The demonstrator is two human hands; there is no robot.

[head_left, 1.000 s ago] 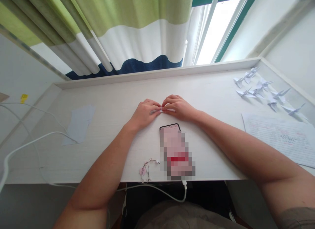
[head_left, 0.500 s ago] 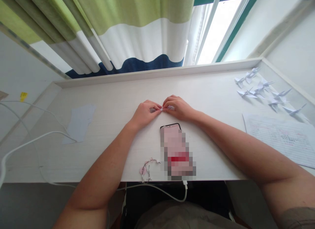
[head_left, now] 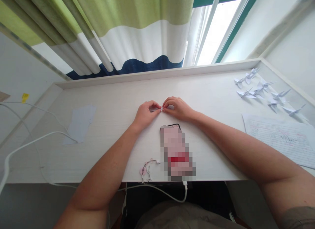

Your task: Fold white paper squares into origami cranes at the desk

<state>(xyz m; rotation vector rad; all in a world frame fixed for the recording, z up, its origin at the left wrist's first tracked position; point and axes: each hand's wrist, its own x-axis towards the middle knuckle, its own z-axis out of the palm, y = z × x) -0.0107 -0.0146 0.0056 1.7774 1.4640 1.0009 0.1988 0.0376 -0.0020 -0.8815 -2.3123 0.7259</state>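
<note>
Both my hands rest side by side on the white desk, fingertips meeting over a small piece of folded white paper. My left hand has its fingers curled and pinches the paper's left end. My right hand is curled too and pinches the right end. Most of the paper is hidden under the fingers. A phone lies just below my hands, plugged into a white cable.
Several folded paper cranes sit at the far right, with a lined written sheet below them. Blank paper slips lie at the left beside white cables. A small beaded bracelet lies near the front edge. Curtains hang behind.
My hands have barely moved; the fingers shifted slightly on the small paper, and the left hand's fingers lifted a little.
</note>
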